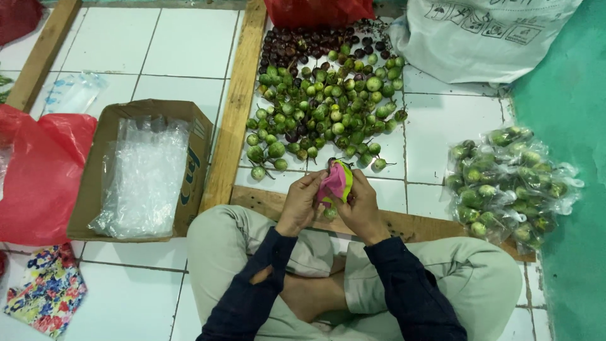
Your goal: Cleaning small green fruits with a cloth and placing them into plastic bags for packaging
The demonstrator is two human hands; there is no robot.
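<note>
Left hand (302, 202): pinches the pink bag's (334, 183) side, spreading its mouth.
Right hand (361, 207): grips the other side.
Green fruits (328, 107): heaped just ahead on the tiled floor (189, 44), within reach.

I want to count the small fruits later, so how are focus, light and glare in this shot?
Head view: even, soft light with faint shadows; the green fruit pile is fairly sharp; mild glare on the bagged fruits and the clear bags in the cardboard box; the hands, left hand and right hand, look slightly soft.
</note>
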